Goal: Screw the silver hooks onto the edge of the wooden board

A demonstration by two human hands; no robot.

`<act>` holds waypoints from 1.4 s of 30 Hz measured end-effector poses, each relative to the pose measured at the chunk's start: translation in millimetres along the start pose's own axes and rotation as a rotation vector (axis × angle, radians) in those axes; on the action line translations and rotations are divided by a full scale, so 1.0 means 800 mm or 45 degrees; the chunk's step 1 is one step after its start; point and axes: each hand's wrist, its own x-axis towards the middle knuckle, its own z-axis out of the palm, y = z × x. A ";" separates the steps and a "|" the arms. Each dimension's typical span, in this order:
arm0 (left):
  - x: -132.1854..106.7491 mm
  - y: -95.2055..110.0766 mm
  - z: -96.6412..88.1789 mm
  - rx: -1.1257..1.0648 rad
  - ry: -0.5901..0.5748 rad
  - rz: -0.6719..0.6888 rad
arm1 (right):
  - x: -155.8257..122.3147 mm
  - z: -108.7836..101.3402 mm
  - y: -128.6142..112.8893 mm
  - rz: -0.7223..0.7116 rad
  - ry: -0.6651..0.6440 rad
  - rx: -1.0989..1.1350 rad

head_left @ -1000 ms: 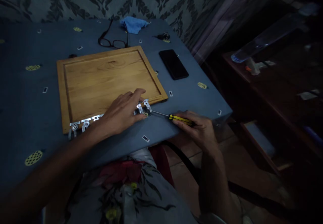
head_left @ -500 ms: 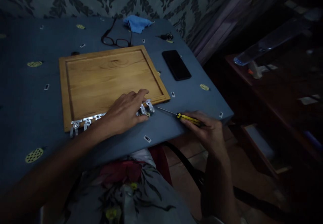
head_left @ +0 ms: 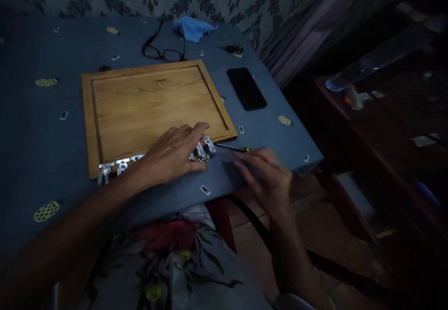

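Observation:
My left hand (head_left: 175, 151) lies flat, fingers spread, pressing on a metal hook rail (head_left: 121, 164) along the near edge of a wooden board (head_left: 147, 105). Hooks (head_left: 207, 144) stick out by my fingertips. My right hand (head_left: 262, 172) is smeared by motion just right of the rail, over the table's near edge. A screwdriver (head_left: 233, 148) with a yellow and black handle lies on the cloth behind it, tip pointing at the hooks; whether the fingers touch it is unclear.
A blue patterned cloth (head_left: 42, 137) covers the table. Behind the board lie glasses (head_left: 163, 51), a blue rag (head_left: 192, 28), a black phone (head_left: 247, 88) and a small dark object (head_left: 234, 48). To the right stands a dark wooden shelf (head_left: 378, 128) with small items.
My right hand has slid left toward the hooks and now blurs. The screwdriver, gripped before, shows on the cloth behind the hand. My left hand has stayed on the rail.

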 end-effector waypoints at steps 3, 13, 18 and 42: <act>0.000 -0.001 -0.001 0.035 -0.013 0.024 | 0.004 0.021 -0.026 -0.140 -0.124 0.031; -0.001 0.002 -0.001 0.084 -0.042 0.025 | 0.008 0.046 -0.030 -0.182 -0.238 -0.182; -0.001 0.005 -0.003 0.090 -0.055 0.003 | 0.010 0.039 -0.035 -0.144 -0.374 -0.254; -0.003 -0.001 0.004 0.117 -0.005 0.071 | 0.051 0.005 -0.031 -0.252 -0.874 -0.183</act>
